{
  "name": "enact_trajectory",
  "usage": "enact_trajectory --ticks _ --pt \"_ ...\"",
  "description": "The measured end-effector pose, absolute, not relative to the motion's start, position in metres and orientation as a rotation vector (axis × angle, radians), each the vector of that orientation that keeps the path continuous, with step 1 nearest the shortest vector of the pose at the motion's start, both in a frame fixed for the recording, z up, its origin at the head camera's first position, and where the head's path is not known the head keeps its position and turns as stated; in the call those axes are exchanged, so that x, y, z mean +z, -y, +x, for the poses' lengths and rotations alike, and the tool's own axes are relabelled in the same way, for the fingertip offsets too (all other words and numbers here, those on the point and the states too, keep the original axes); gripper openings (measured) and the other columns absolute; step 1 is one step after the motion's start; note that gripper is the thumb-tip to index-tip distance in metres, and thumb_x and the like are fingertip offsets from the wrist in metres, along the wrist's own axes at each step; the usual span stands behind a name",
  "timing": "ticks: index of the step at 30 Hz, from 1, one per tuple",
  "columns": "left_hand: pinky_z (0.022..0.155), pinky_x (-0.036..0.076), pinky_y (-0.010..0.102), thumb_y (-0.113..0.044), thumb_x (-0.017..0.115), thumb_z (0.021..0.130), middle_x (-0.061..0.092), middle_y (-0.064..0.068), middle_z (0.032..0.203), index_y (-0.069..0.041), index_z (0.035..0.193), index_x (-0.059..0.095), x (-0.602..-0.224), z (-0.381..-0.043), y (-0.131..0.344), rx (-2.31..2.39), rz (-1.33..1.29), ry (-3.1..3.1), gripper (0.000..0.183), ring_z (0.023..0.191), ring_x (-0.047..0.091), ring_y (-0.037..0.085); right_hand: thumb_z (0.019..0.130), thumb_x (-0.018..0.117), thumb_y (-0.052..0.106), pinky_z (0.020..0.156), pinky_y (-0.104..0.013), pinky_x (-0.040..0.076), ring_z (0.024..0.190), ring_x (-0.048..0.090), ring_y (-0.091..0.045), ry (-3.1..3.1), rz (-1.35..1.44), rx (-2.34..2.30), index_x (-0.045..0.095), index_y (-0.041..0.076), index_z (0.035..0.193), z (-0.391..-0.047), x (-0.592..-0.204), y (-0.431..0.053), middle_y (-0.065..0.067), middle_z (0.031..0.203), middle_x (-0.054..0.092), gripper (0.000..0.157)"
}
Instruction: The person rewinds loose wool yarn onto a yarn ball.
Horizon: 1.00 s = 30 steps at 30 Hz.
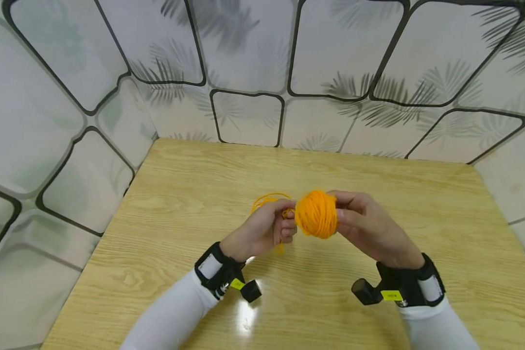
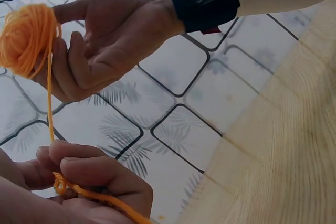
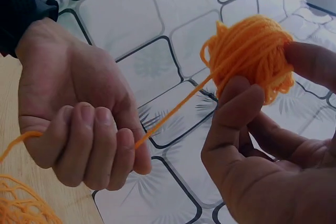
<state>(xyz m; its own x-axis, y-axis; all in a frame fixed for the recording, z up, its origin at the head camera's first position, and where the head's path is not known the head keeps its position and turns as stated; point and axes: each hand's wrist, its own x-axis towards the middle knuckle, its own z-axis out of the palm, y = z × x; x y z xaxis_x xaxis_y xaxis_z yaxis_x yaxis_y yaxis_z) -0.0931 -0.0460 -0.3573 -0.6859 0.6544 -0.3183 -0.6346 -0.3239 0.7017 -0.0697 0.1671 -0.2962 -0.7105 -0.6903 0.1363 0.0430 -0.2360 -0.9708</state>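
Note:
An orange ball of yarn [image 1: 316,214] is held up above the table by my right hand [image 1: 374,228], its thumb and fingers gripping the ball's side. To its left, my left hand [image 1: 267,226] has its fingers curled round a strand of the same yarn [image 3: 176,109]. That strand runs taut from the ball into the left fist in both wrist views. In the left wrist view a small loop of yarn [image 2: 60,183] shows at the left fingers, and a tail leads out below. Loose yarn [image 1: 267,198] lies behind the left hand, partly hidden by it.
A wood-grain table [image 1: 192,180] spreads under both hands. Walls with a stone-and-leaf pattern [image 1: 249,119] stand along its back and left edges. Each wrist wears a black strap with a small camera [image 1: 250,290]. A loose heap of orange yarn [image 3: 23,203] rests on the table.

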Motion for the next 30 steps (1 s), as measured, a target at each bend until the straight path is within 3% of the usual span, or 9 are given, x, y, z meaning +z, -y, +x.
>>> enact_trajectory --ticks 7,14,30 --pt "0.053 0.029 0.022 -0.031 0.052 0.091 0.034 -0.004 0.061 -0.013 0.07 0.038 -0.345 -0.106 0.047 2.083 0.022 -1.024 0.031 0.052 0.036 0.009 0.094 0.045 0.002 0.08 -0.041 0.047 0.093 0.056 -0.023 -1.646 -0.804 -1.753 0.049 -0.003 0.123 -0.064 -0.301 -0.166 -0.018 0.112 0.056 0.03" --pt "0.053 0.025 0.024 -0.03 0.049 0.092 0.03 -0.004 0.059 -0.013 0.068 0.035 -0.33 -0.112 0.047 2.095 0.078 -1.094 0.032 0.052 0.032 0.01 0.094 0.046 0.004 0.081 -0.046 0.046 0.096 0.058 -0.03 -1.71 -0.814 -1.644 0.05 -0.001 0.124 -0.063 -0.311 -0.167 -0.022 0.114 0.055 0.03" --pt "0.054 0.025 0.024 -0.029 0.049 0.093 0.029 -0.002 0.059 -0.012 0.07 0.037 -0.312 -0.109 0.05 2.138 0.126 -1.127 0.03 0.053 0.031 0.011 0.092 0.055 0.02 0.08 -0.042 0.047 0.092 0.059 -0.027 -1.907 -0.728 -1.421 0.055 0.008 0.119 -0.067 -0.341 -0.17 -0.01 0.106 0.061 0.03"
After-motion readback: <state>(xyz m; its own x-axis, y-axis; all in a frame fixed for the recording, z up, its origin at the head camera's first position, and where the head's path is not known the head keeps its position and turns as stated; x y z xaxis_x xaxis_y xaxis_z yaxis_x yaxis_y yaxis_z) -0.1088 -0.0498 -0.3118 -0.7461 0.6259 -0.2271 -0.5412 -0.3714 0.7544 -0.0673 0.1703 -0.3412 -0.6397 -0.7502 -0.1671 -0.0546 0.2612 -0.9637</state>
